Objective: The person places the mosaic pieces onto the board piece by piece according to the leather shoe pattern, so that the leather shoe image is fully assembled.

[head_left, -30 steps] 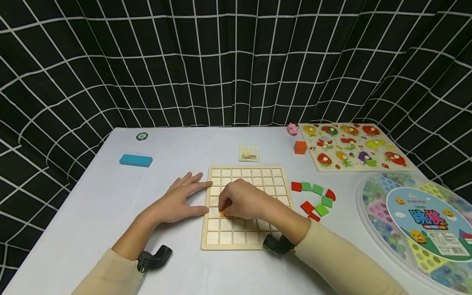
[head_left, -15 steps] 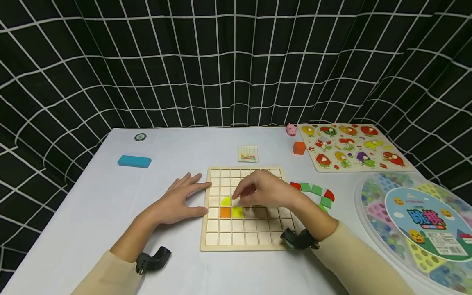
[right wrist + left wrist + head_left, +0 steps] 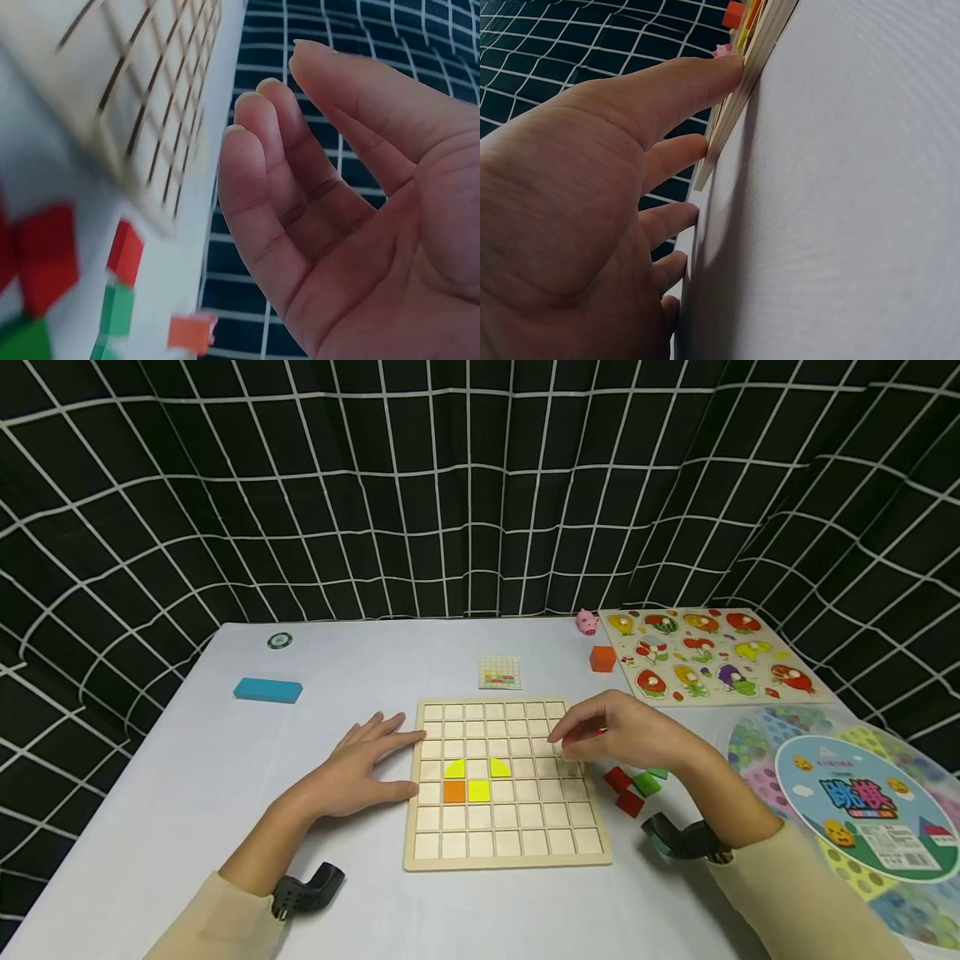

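1. Wooden grid board (image 3: 507,781) lies flat on the white table (image 3: 187,793) in the head view, between the two hands. The left hand (image 3: 365,767) rests flat on the table, fingers spread, fingertips touching the board's near-left edge. The right hand (image 3: 626,735) hovers over the board's far-right corner, fingers loosely bent, holding nothing. Between the hands, on the board, sit two yellow quarter-round tiles (image 3: 476,768) with an orange square tile (image 3: 453,791) and a yellow square tile (image 3: 478,791) just beneath them. Loose red and green tiles (image 3: 632,785) lie just under the right hand, beside the board. A fruit peg puzzle (image 3: 705,656) lies beyond the right hand.

2. In the left wrist view, the left hand (image 3: 577,225) lies with straight fingers; the thumb and forefinger touch the grid board's (image 3: 739,97) edge.

3. In the right wrist view, the right hand (image 3: 337,210) is relaxed and empty, fingers together, above the blurred grid board (image 3: 127,97) and the red and green tiles (image 3: 82,285).
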Tool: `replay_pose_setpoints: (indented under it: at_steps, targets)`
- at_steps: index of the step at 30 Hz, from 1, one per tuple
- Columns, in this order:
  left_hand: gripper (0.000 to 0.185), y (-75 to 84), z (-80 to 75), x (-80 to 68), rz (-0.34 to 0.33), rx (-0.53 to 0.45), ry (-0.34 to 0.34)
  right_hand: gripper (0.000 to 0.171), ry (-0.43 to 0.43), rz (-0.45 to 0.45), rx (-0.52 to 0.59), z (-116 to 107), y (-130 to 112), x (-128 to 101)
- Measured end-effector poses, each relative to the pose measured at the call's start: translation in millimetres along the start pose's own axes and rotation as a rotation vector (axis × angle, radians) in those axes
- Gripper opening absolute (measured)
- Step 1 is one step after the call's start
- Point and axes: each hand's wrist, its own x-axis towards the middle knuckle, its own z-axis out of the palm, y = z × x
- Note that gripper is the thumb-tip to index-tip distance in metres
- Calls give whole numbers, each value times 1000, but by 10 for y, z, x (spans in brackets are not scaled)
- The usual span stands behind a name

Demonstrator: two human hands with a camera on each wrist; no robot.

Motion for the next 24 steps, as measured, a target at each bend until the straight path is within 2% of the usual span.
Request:
replay_pose_setpoints:
  at_steps: [12, 19, 24]
  targets:
    - [70, -24, 3, 7, 3, -3, 4, 19, 1, 116, -25, -134, 325, -246]
    - [71, -26, 8, 15, -1, -7, 2, 19, -29, 148, -43, -138, 448, -295]
    - [71, -24, 11, 15, 1, -11, 5, 18, -8, 161, -68, -135, 514, -300]
